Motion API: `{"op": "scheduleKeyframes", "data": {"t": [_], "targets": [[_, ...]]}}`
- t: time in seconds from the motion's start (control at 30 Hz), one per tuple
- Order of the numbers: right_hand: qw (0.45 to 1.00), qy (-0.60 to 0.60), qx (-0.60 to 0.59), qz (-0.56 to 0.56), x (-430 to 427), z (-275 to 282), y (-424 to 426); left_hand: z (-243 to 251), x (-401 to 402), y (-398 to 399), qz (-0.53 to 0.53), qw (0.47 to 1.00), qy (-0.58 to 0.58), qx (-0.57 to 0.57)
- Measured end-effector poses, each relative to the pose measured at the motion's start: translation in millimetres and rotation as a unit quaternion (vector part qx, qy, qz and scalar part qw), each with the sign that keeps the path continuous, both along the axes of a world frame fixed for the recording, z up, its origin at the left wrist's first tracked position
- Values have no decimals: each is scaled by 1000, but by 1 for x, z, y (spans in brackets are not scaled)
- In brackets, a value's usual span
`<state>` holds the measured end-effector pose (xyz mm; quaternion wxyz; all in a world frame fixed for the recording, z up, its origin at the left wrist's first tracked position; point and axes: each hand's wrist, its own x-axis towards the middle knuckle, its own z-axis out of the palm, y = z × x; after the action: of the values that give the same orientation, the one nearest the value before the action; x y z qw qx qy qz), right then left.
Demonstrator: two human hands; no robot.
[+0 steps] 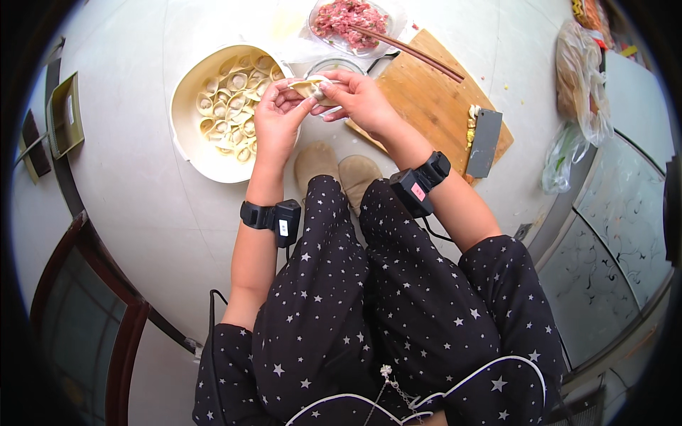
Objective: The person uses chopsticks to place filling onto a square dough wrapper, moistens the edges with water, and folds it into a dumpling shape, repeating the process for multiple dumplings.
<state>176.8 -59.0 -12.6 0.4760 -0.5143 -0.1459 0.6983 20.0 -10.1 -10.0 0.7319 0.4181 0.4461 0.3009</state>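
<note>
Between my two hands is one folded dumpling [314, 89], pinched at both ends. My left hand [281, 114] grips its left end, close to the rim of a large cream basin [184, 154] in which many folded dumplings [234, 98] lie. My right hand [358, 101] holds the right end with thumb and fingers. Just behind the hands stands a round glass bowl [337, 65], partly hidden by them. Beyond it, a clear container [394, 24] holds pink minced meat [349, 24], with a pair of brown chopsticks [421, 56] resting in it.
At the right lies a wooden cutting board [426, 98] bearing a grey-bladed cleaver [486, 142] and small yellow scraps [470, 130]. Plastic bags [581, 80] are at the far right. Slippers [315, 162] stand below my hands, and a dustpan-like object [66, 117] is at the left.
</note>
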Motion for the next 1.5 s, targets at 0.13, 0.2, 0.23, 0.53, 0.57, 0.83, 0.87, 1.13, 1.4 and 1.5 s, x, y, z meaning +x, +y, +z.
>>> {"op": "scheduleKeyframes", "data": {"t": [0.13, 0.2, 0.23, 0.53, 0.57, 0.83, 0.87, 1.13, 1.4, 1.5], "targets": [[996, -70, 20, 57, -5, 9, 4, -4, -8, -1, 23, 1000, 8, 13], [995, -68, 18, 65, -6, 12, 4, -3, -11, -1, 20, 1000, 8, 14], [995, -67, 14, 68, -6, 12, 4, 0, -10, -1, 18, 1000, 19, -4], [993, -72, 36, 82, -20, 8, 14, 10, -20, 4, 34, 997, -20, -73], [993, -70, 37, 84, -22, 9, 15, 13, -22, 5, 56, 994, -40, -85], [979, -160, 59, 109, -39, 14, 32, -18, -46, 22, 241, 965, 59, -89], [974, -181, 73, 111, -40, 12, 33, -22, -50, 26, 255, 961, 72, -79], [958, -203, 55, 194, -30, 3, 35, -30, -48, 61, 176, 956, 232, -24], [969, -210, 29, 129, -7, -6, 35, -43, -44, 50, 315, 925, 209, 32], [966, -242, 16, 90, 4, -5, 37, -30, -32, 46, 286, 943, 163, 46]]}}
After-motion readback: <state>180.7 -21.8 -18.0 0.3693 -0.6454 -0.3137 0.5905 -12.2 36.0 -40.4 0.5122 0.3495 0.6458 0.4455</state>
